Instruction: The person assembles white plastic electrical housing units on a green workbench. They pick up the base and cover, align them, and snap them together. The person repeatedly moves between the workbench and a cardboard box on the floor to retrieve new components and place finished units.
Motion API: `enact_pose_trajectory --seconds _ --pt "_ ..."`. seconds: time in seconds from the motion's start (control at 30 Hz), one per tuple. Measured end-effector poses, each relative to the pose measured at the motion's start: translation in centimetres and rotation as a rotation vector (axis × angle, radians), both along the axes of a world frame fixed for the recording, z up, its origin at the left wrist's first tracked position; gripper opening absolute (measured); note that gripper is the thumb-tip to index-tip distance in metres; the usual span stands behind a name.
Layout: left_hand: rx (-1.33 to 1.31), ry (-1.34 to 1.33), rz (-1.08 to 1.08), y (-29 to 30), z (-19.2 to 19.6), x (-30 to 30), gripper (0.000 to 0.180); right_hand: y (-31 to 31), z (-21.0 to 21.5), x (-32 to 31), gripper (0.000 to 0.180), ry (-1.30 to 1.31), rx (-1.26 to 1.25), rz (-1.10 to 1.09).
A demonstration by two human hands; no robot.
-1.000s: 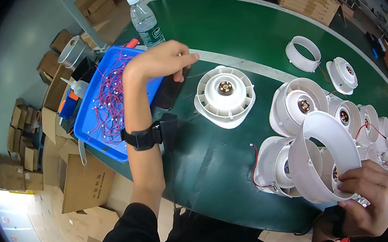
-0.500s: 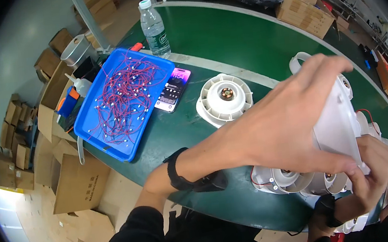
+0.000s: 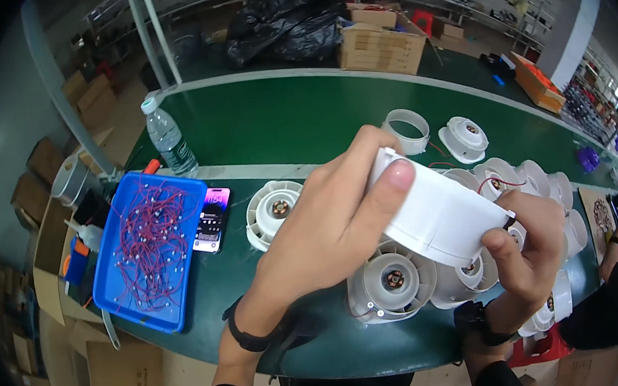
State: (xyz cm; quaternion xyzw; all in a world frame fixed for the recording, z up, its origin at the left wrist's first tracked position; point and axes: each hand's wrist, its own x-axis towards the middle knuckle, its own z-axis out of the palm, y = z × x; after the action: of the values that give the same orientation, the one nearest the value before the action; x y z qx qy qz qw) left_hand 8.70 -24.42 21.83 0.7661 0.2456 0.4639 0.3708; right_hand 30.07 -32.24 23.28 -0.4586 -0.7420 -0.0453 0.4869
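Both hands hold up a white round plastic fan housing (image 3: 437,213), tilted, its smooth side wall showing. My left hand (image 3: 334,209) is closed on its upper left rim, thumb on the outer wall. My right hand (image 3: 525,248) pinches the lower right edge. Below it on the green table stand white fan units, among them one (image 3: 393,279) with a copper-wound motor in its middle. Another white fan base with a ribbed rim (image 3: 279,208) sits left of these, partly behind my left hand. The inside of the held housing is hidden.
A blue tray (image 3: 107,292) of red wires with white connectors lies at left, beside a phone (image 3: 211,219) and a water bottle (image 3: 169,139). Further back are an empty white ring (image 3: 406,131), another fan base (image 3: 464,139) and cardboard boxes (image 3: 384,47). Another person's arm (image 3: 615,234) shows at right.
My view has swung up and to the right, showing more of the table. The housing has turned, so its side wall now faces me. Both hands keep their hold on it.
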Motion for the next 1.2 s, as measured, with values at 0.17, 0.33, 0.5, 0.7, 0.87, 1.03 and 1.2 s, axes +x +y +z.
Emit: enact_pose_trajectory --seconds 0.17,0.33,0.5,0.7,0.87,1.03,1.2 --pt "0.095 0.248 -0.070 2.1 -0.3 -1.8 0.049 -0.5 0.4 -0.2 0.041 0.009 -0.117 -0.067" --pt "-0.123 0.165 -0.388 3.0 0.8 -4.4 0.071 0.6 -0.1 -0.4 0.036 0.245 -0.202 0.004" --pt "-0.244 -0.064 -0.349 8.2 -2.7 -7.3 0.063 1.9 -0.4 -1.4 0.027 0.335 -0.359 -0.012" --pt "-0.695 -0.246 0.342 18.4 -10.7 -12.3 0.054 1.3 -0.3 2.2 0.024 0.185 -0.249 -0.001" --pt "-0.801 -0.330 0.582 21.1 -17.8 -13.1 0.081 1.5 -0.5 2.0 0.021 0.143 -0.247 -0.041" --pt "-0.001 0.811 0.826 21.3 -16.8 -14.6 0.059 1.3 -0.4 1.6 0.022 0.038 -0.302 -0.026" --pt "-0.619 0.814 0.095 18.2 -13.0 -11.6 0.049 1.5 -0.9 1.9 0.024 -0.027 -0.302 0.004"
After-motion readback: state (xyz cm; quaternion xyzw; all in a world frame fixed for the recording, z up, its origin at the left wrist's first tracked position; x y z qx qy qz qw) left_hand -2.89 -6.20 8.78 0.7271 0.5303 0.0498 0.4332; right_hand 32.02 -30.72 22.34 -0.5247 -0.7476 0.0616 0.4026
